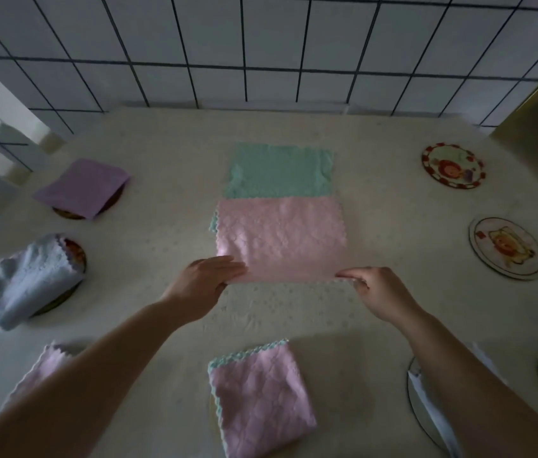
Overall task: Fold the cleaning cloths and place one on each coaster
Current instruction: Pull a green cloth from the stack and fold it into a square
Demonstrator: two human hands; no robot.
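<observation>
Left hand point(206, 279) pinches the near-left corner of the pink cloth point(280, 238), thumb under, fingers flat on top. Cloth lies mid-table, folded over a green cloth point(277, 170). Right hand point(373, 287) pinches the near-right corner. Two bare coasters point(452, 165) far right.

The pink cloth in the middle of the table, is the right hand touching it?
Touching. The head view shows the right hand pinching the near right corner of the pink cloth.
</observation>
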